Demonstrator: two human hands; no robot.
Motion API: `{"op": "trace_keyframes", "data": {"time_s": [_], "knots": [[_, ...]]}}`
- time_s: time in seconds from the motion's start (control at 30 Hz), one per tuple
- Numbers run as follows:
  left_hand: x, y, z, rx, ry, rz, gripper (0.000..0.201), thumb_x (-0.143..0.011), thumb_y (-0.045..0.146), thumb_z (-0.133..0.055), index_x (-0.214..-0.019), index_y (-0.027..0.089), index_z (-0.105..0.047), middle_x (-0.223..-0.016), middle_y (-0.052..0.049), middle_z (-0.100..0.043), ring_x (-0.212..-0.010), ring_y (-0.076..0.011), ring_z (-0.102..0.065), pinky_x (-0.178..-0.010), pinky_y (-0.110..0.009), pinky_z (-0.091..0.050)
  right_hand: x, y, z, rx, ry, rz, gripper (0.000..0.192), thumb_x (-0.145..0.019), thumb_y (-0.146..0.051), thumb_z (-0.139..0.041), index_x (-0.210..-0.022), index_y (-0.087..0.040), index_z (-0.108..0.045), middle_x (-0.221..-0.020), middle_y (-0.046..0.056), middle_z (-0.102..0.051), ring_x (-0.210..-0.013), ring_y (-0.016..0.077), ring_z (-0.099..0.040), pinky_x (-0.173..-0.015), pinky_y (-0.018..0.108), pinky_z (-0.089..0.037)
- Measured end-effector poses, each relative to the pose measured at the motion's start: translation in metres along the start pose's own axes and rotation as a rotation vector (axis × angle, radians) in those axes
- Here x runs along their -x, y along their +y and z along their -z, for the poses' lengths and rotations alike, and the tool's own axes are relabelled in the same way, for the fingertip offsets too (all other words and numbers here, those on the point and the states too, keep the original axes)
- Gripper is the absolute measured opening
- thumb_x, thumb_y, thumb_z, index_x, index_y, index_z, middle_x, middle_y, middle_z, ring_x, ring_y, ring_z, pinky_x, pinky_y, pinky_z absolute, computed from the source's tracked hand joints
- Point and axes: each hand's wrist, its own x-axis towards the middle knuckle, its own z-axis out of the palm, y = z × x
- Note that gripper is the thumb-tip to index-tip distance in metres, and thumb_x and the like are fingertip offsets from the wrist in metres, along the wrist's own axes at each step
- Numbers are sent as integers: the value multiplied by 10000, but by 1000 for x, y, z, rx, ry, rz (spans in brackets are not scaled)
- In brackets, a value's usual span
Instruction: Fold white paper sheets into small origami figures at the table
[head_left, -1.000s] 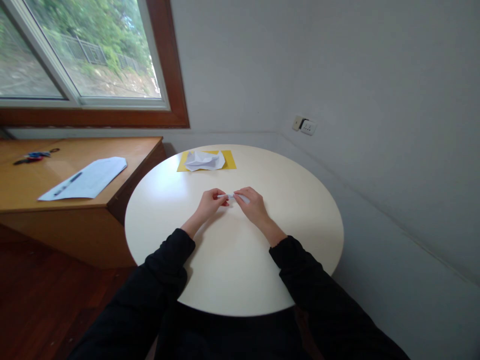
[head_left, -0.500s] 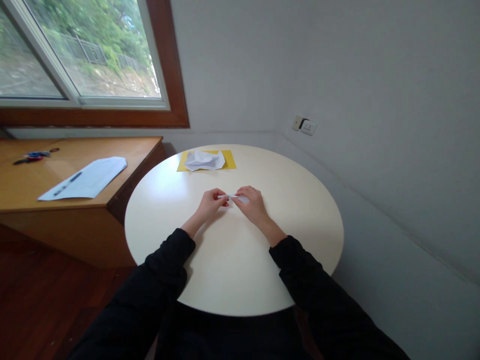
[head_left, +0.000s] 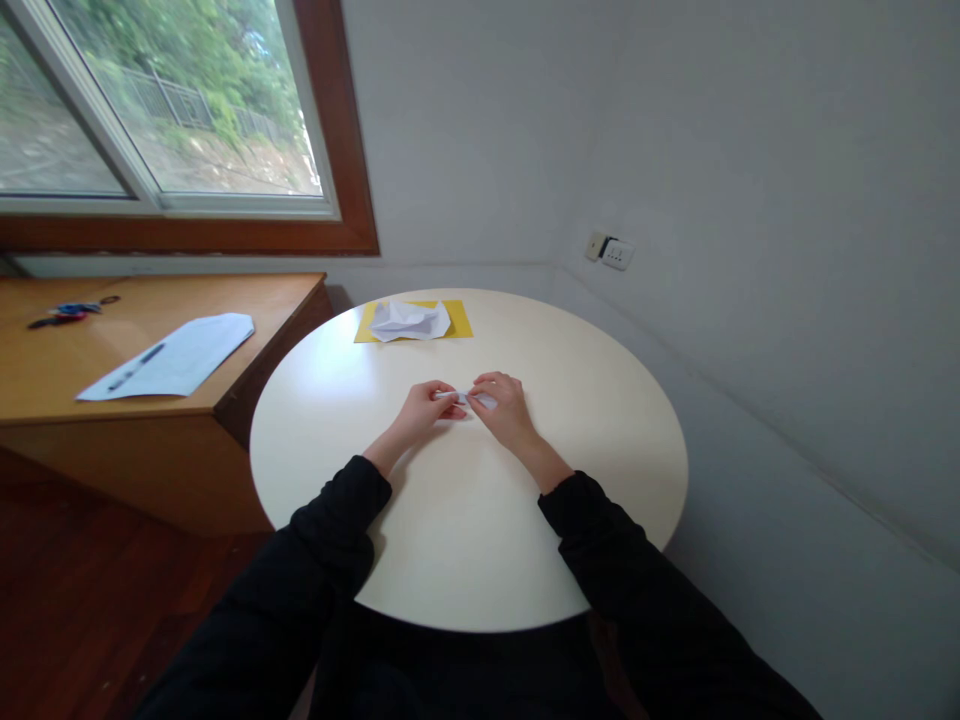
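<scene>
Grey walls meet in a corner behind a round white table (head_left: 465, 520), with a wood-framed window (head_left: 187, 110) up on the left. Below the window stands a wooden sideboard (head_left: 112, 400) carrying a white sheet with a pen (head_left: 169, 357). At the table's far edge a crumpled white paper (head_left: 409, 320) lies on a yellow sheet (head_left: 457, 318). Black sleeves reach in from below. Near the table's middle, the left hand (head_left: 420, 408) and right hand (head_left: 504, 410) meet, each grip pinched shut on one small folded paper (head_left: 466, 398) held low between them.
</scene>
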Motion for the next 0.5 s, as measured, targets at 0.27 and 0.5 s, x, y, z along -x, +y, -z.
{"op": "trace_keyframes", "data": {"time_s": [0.27, 0.5], "knots": [[0, 1, 2, 100, -14, 37, 82, -743, 152, -591, -773, 83, -557, -658, -57, -637, -596, -139, -645, -681, -288, -518, 1, 3, 0, -79, -38, 16, 138, -744, -136, -561, -745, -224, -668, -892, 40, -624, -834, 164, -585, -756, 311, -439], [2, 5, 3, 208, -1, 78, 51, -760, 126, -576, -752, 84, -548, -633, -66, -637, -587, -136, -641, -721, -305, -517, 2, 4, -1, -105, -70, 47, 213, -765, -117, -529, -850, -238, -682, -938, 48, -616, -867, 168, -583, -769, 320, -469]]}}
